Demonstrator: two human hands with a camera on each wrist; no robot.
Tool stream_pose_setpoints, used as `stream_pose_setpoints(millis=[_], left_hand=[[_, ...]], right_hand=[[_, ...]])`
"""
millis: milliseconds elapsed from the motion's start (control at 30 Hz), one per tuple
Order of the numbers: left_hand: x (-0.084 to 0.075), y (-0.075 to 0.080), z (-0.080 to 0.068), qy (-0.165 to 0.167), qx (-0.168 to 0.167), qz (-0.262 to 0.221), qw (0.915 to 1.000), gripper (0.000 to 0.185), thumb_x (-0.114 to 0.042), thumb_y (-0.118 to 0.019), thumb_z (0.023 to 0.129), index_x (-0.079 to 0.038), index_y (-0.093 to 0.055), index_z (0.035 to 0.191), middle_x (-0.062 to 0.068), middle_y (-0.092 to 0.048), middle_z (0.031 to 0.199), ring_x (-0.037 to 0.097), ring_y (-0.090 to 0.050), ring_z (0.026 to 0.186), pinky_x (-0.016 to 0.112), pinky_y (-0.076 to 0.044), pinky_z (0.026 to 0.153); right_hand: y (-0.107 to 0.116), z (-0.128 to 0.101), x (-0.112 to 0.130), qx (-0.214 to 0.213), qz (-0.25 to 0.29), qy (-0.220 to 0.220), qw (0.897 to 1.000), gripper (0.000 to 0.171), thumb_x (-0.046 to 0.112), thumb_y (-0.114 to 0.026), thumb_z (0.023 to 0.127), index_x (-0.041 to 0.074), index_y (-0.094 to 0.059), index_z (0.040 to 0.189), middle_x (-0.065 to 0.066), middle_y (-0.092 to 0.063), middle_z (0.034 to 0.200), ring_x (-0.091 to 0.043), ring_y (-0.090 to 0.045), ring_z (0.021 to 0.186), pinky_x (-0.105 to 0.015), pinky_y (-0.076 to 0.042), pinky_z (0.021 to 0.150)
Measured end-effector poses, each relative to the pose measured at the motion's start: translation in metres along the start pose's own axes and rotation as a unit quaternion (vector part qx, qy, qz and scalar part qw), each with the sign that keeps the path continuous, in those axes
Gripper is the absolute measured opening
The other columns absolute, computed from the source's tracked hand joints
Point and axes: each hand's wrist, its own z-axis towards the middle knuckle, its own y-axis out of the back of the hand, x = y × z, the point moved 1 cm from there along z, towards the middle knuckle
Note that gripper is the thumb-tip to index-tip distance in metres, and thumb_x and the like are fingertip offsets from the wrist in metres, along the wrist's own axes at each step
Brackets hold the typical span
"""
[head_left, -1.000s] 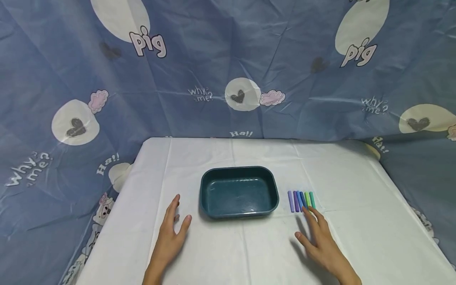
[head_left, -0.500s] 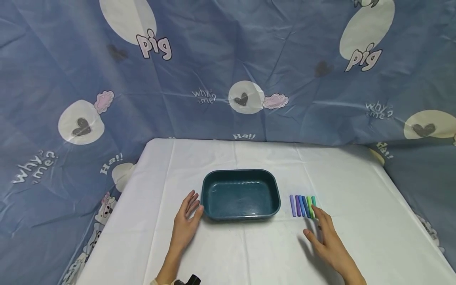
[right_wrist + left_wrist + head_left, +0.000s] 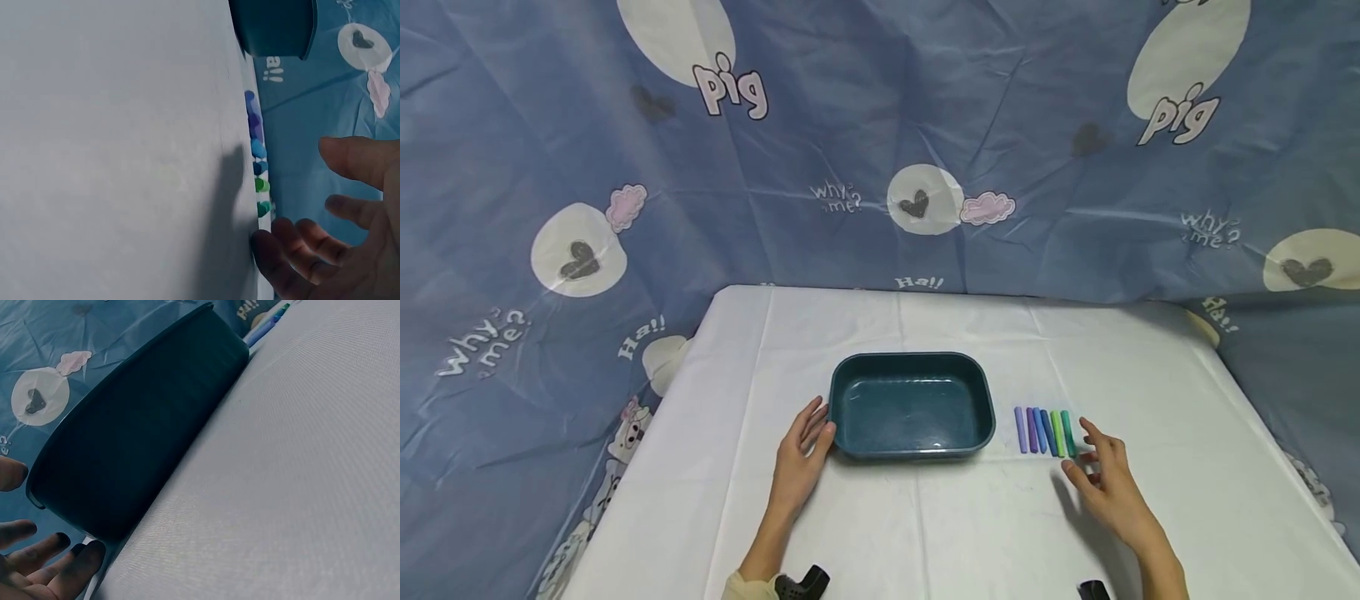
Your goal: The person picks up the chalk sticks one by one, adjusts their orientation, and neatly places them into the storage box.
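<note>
A dark teal rectangular bin (image 3: 913, 407) with rounded corners stands in the middle of the table. My left hand (image 3: 797, 462) is at its left end, fingers spread beside the wall and thumb by the rim; whether skin meets the bin I cannot tell. Right of the bin lies a row of several slim coloured sticks, such as a lilac stick (image 3: 1021, 430), a light green stick (image 3: 1057, 433) and a teal-green stick (image 3: 1068, 433). My right hand (image 3: 1112, 492) hovers just right of the row, fingers loosely bent, holding nothing. The sticks' round ends show in the right wrist view.
A white cloth (image 3: 865, 533) covers the table. Behind it and at the sides hangs a blue patterned curtain (image 3: 820, 125). Black devices, such as the left wrist device (image 3: 803, 582), sit at both wrists.
My left hand has moved right and forward up to the bin's left end. The right hand has shifted right, from over the sticks to beside them. Bin and sticks stay in place.
</note>
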Motion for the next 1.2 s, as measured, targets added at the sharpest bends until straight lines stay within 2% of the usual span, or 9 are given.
stream_pose_setpoints(millis=[200, 433, 500, 567, 667, 733, 900, 1200], left_hand=[[-0.002, -0.002, 0.003, -0.005, 0.005, -0.013, 0.9999, 0.054, -0.015, -0.060, 0.093, -0.004, -0.040, 0.142, 0.019, -0.049, 0.140, 0.033, -0.051, 0.127, 0.044, -0.043, 0.104], [-0.001, -0.002, 0.006, -0.017, 0.004, -0.008, 0.9998, 0.051, -0.013, -0.059, 0.094, 0.000, -0.042, 0.140, 0.019, -0.048, 0.141, 0.030, -0.049, 0.129, 0.041, -0.042, 0.105], [0.006, -0.002, 0.007, -0.016, -0.001, -0.011, 0.9998, 0.050, -0.014, -0.059, 0.094, -0.001, -0.043, 0.140, 0.018, -0.049, 0.140, 0.030, -0.050, 0.128, 0.041, -0.042, 0.105], [0.015, -0.002, 0.009, -0.017, -0.007, -0.011, 0.9998, 0.049, -0.016, -0.060, 0.094, -0.005, -0.045, 0.139, 0.017, -0.050, 0.140, 0.029, -0.051, 0.127, 0.040, -0.043, 0.104], [0.029, -0.004, 0.012, -0.009, -0.013, -0.012, 0.9998, 0.048, -0.023, -0.060, 0.094, -0.012, -0.047, 0.138, 0.012, -0.052, 0.139, 0.024, -0.053, 0.126, 0.034, -0.045, 0.103], [0.033, -0.004, 0.012, -0.005, -0.016, -0.002, 0.9999, 0.047, -0.029, -0.060, 0.093, -0.015, -0.049, 0.137, 0.009, -0.054, 0.137, 0.022, -0.055, 0.124, 0.029, -0.047, 0.101], [0.037, -0.006, 0.012, 0.000, -0.021, 0.019, 0.9996, 0.047, -0.036, -0.059, 0.093, -0.016, -0.052, 0.135, 0.008, -0.058, 0.132, 0.021, -0.059, 0.119, 0.029, -0.048, 0.099], [0.038, -0.006, 0.008, -0.011, -0.020, 0.049, 0.9986, 0.047, -0.038, -0.058, 0.093, -0.017, -0.052, 0.135, 0.008, -0.061, 0.130, 0.018, -0.060, 0.116, 0.032, -0.047, 0.101]], right_hand=[[0.006, 0.009, -0.006, 0.009, -0.011, 0.001, 1.000, 0.068, 0.023, -0.059, 0.094, 0.004, -0.022, 0.148, -0.021, -0.041, 0.118, -0.021, -0.052, 0.094, -0.017, -0.049, 0.068], [0.010, 0.019, -0.005, 0.028, -0.007, 0.013, 1.000, 0.066, 0.018, -0.060, 0.093, 0.001, -0.025, 0.146, -0.019, -0.045, 0.113, -0.003, -0.049, 0.088, -0.018, -0.049, 0.069], [0.010, 0.020, -0.003, 0.036, -0.007, 0.011, 0.999, 0.067, 0.016, -0.060, 0.092, -0.001, -0.024, 0.146, -0.020, -0.045, 0.113, -0.005, -0.051, 0.089, -0.018, -0.049, 0.069], [0.010, 0.022, -0.003, 0.046, -0.008, 0.008, 0.999, 0.067, 0.015, -0.060, 0.093, -0.003, -0.023, 0.146, -0.021, -0.046, 0.113, -0.011, -0.053, 0.091, -0.019, -0.048, 0.068], [0.010, 0.025, -0.002, 0.060, -0.014, 0.006, 0.998, 0.067, 0.014, -0.059, 0.093, -0.006, -0.022, 0.145, -0.023, -0.049, 0.112, -0.022, -0.056, 0.094, -0.021, -0.048, 0.068], [0.011, 0.028, -0.003, 0.069, -0.019, 0.006, 0.997, 0.067, 0.013, -0.058, 0.092, -0.007, -0.021, 0.145, -0.024, -0.051, 0.110, -0.023, -0.057, 0.093, -0.022, -0.048, 0.068], [0.013, 0.035, -0.006, 0.089, -0.021, 0.011, 0.996, 0.069, 0.009, -0.058, 0.091, -0.010, -0.020, 0.145, -0.024, -0.053, 0.106, -0.020, -0.053, 0.086, -0.022, -0.045, 0.063], [0.011, 0.041, -0.011, 0.103, -0.041, 0.004, 0.994, 0.069, 0.006, -0.059, 0.088, -0.012, -0.022, 0.144, -0.018, -0.053, 0.098, -0.018, -0.046, 0.082, -0.022, -0.040, 0.062]])
